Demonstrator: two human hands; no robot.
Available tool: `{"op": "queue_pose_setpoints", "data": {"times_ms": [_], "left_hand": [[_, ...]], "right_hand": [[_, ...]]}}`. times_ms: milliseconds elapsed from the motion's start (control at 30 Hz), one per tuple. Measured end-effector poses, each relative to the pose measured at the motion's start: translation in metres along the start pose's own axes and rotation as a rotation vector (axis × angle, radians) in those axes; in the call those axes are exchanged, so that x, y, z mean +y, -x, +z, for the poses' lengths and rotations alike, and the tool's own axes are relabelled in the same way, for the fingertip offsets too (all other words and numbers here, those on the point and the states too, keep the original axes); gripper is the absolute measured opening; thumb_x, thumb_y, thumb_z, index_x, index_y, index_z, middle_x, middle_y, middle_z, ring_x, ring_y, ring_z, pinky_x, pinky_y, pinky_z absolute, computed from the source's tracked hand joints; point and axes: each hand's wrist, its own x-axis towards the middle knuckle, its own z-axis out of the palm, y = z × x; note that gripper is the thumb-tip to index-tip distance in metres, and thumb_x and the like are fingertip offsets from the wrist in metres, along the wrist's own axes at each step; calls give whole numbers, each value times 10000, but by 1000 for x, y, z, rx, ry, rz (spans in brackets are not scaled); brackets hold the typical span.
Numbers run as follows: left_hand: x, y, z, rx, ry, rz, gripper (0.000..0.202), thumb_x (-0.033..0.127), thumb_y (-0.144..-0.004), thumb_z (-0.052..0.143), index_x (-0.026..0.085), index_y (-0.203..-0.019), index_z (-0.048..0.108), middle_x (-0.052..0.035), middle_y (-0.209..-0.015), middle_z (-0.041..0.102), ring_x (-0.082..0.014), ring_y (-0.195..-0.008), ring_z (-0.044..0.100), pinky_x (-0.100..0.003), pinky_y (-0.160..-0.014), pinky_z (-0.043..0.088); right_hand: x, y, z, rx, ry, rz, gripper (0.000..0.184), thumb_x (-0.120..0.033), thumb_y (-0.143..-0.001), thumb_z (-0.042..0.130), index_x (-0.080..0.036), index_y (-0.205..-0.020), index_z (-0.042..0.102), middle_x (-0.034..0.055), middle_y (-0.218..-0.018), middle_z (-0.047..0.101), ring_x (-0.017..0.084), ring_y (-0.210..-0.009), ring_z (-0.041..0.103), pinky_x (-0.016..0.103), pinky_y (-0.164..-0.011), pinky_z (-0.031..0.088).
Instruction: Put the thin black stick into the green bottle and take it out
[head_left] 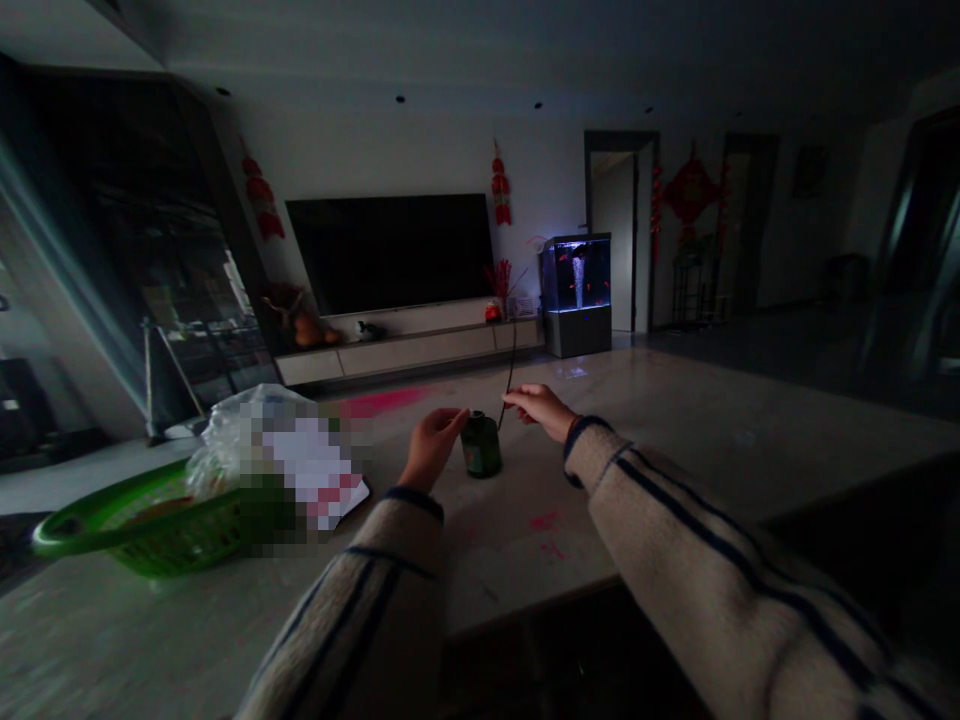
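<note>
A small dark green bottle (482, 450) with a label stands upright on the pale tabletop. My left hand (435, 442) comes in from the left, its fingers pinched at the bottle's neck. Just right of the bottle, my right hand (541, 408) pinches a thin dark stick (511, 365) between thumb and fingertips. The stick rises nearly upright, and its lower end hangs beside the bottle's right side, outside the mouth. In the dim light I cannot tell whether the stick's lower end touches the glass.
On the left sits a green plastic basket (161, 540) with a clear plastic bag (217, 440) and a blurred pale item. Pinkish-red stains (546, 522) mark the table (675, 430). Across the room are a television (390, 255), a low cabinet (420, 350) and a lit fish tank (577, 275).
</note>
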Motion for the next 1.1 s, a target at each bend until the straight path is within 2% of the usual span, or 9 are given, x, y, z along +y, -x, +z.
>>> {"op": "queue_pose_setpoints", "data": {"times_ms": [167, 333, 433, 600, 767, 900, 1100], "left_hand": [[8, 5, 0, -15, 43, 41, 313, 433, -593, 643, 144, -714, 648, -50, -706, 672, -166, -691, 614, -266, -647, 448], [4, 2, 1, 14, 42, 79, 288, 408, -635, 619, 146, -754, 635, -51, -750, 668, -155, -710, 611, -270, -671, 456], [2, -1, -3, 115, -57, 163, 260, 366, -666, 601, 158, -823, 612, -57, -822, 655, -156, -751, 602, -275, -683, 455], [3, -2, -18, 374, -427, 368, 246, 314, -714, 568, 200, -929, 603, -46, -855, 615, -184, -813, 559, -315, -741, 430], [1, -1, -28, 475, -666, 457, 271, 292, -730, 560, 226, -986, 615, -58, -909, 572, -218, -871, 515, -343, -808, 392], [-2, -2, -32, 485, -721, 474, 280, 310, -743, 546, 220, -996, 625, -67, -893, 551, -225, -860, 500, -335, -798, 388], [-2, -2, -33, 456, -730, 487, 183, 338, -750, 538, 235, -825, 668, -56, -822, 535, -222, -822, 498, -337, -781, 383]], "right_hand": [[-6, 5, 4, -54, -79, -47, 102, -245, -724, 551, -149, -734, 582, 14, -726, 609, 34, -463, 433, 152, -400, 318], [-13, 10, 2, -169, -123, -33, 102, -245, -723, 549, -149, -695, 567, 1, -682, 607, 25, -428, 427, 149, -384, 304], [-16, 14, 0, -297, -121, -23, 98, -235, -708, 562, -143, -676, 556, -21, -595, 580, 22, -394, 394, 151, -364, 268], [-17, 15, -2, -549, -28, -1, 110, -230, -682, 589, -122, -694, 575, -27, -538, 576, 20, -360, 351, 165, -347, 223], [-16, 14, -8, -688, 20, 12, 133, -237, -665, 607, -110, -701, 593, -27, -530, 583, 16, -364, 350, 163, -362, 236], [-16, 15, -10, -748, 37, 40, 141, -238, -645, 610, -105, -691, 603, -25, -510, 581, 19, -360, 355, 162, -368, 243], [-21, 18, -11, -725, 11, 60, 138, -245, -651, 587, -112, -681, 609, -31, -499, 570, 19, -369, 351, 156, -371, 233]]}}
